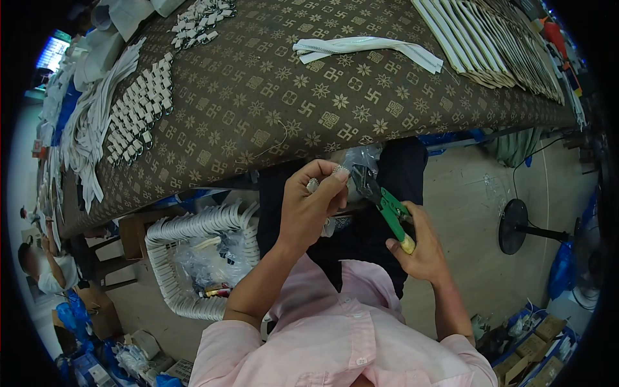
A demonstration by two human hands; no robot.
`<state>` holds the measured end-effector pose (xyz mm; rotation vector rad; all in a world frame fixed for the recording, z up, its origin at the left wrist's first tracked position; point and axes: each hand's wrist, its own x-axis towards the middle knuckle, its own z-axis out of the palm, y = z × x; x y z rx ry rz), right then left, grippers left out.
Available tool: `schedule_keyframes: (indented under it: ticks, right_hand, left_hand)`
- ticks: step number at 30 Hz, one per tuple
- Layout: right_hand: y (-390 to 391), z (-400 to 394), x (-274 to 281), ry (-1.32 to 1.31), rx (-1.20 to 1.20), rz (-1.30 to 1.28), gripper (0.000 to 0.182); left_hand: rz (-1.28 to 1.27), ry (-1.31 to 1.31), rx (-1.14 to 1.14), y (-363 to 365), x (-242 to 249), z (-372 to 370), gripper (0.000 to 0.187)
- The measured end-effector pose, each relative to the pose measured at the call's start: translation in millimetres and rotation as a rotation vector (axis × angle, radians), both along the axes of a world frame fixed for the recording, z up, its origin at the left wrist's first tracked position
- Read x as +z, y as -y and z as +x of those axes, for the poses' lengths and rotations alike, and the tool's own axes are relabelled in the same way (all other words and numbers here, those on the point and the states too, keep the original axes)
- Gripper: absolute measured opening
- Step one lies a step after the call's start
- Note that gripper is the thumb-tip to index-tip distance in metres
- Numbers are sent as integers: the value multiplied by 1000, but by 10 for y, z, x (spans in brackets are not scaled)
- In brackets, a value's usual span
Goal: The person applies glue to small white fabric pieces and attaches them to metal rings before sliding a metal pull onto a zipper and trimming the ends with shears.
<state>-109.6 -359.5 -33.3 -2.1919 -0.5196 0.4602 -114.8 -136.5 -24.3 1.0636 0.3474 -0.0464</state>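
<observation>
My left hand [309, 206] is closed, with thumb and fingertips pinching the toothed end of a zipper [341, 171] above my lap. Most of what it grips is covered by my fingers, though pale bits show between them. In my right hand [425, 248] is a pair of pliers [391, 208] with green handles, one tipped in yellow. Their dark jaws point up and left, close beside the zipper end. I cannot make out whether the jaws touch it. A clear plastic bag [365, 157] lies just behind the jaws.
On the patterned table [277, 97] lie a loose white zipper [367, 48], stacked strips [487, 48] and rows of small pale tabs [140, 106]. A white woven basket [158, 251] holding plastic bags stands at my left. Another person [55, 267] is at far left; a fan base [513, 226] stands right.
</observation>
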Motion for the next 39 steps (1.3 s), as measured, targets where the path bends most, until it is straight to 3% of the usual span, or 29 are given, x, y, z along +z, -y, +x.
schedule_keyframes:
  ticks: [17,39]
  right_hand:
    - [27,35,144,-14,113,-136,63]
    - [79,37,-47,-28,133,-104,49]
  left_hand:
    - [195,3,30,28,23,-14,12]
    - [171,-15,11,48,-53,-30,12]
